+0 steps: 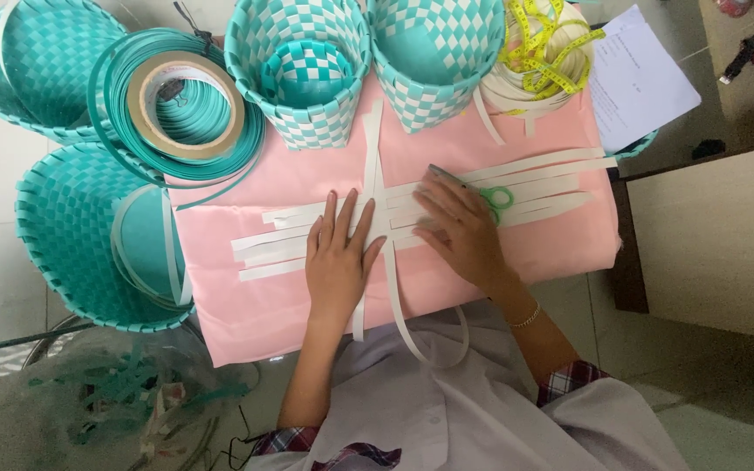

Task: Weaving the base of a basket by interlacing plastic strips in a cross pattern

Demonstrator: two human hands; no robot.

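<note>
Pink cloth (525,262), white strips (534,174) lengthwise left-right.

Left hand (339,253) flat, palm down, fingers spread, right hand (460,228) flat beside it, fingers angled inward

We see a plain pale pink cloth (482,270) under flat white strips (534,166). The scissors (492,195) on them have mint green handles. Two woven baskets (307,70) at the far edge show a teal and white checkerboard pattern; the larger baskets (63,227) to one side are solid teal weave. A coil of teal strip (124,131) rings a tan roll of tape (187,106). The measuring tape (544,48) is bright yellow. The sleeve cuffs (569,379) are red, white and navy plaid.
</note>
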